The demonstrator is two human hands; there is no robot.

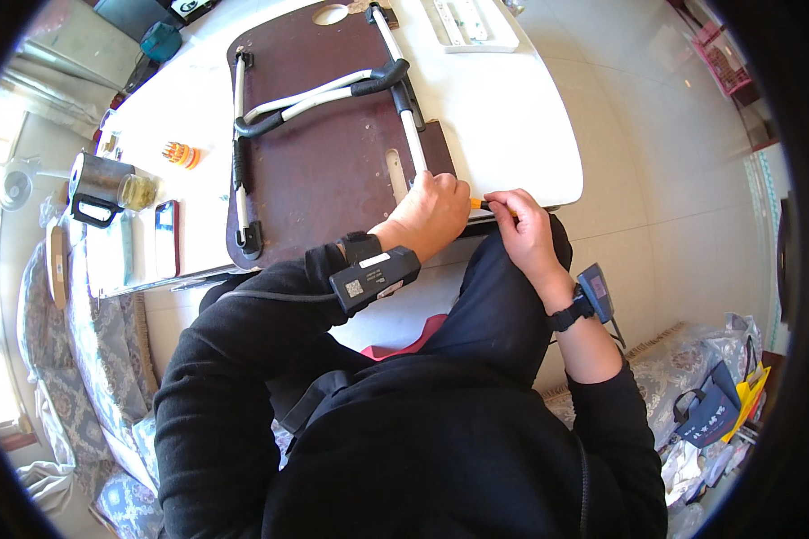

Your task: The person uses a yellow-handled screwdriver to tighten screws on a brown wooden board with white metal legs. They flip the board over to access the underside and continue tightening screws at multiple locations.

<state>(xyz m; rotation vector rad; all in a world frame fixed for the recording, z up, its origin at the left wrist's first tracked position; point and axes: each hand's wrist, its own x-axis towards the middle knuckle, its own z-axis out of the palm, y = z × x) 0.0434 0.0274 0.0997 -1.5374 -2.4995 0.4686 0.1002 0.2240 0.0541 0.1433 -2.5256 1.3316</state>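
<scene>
A brown folding lap desk [333,189] lies upside down on the white table, its white tubular legs [383,36] with black foam sleeves folded over the board. My left hand [430,214] is closed at the board's near right corner, by the end of one leg; what its fingers grip is hidden. In my right hand [526,235], pinched between thumb and fingers, is a small screwdriver [477,205] with an orange and black handle. It lies level, pointing toward my left hand, and its tip is out of sight.
On the table [530,135] are an orange bit holder [182,154], a phone [166,238], a dark jug [94,189], a glass jar [137,191] and a white tray [476,27]. Patterned sofas stand at both sides, with bags [706,418] on the right one.
</scene>
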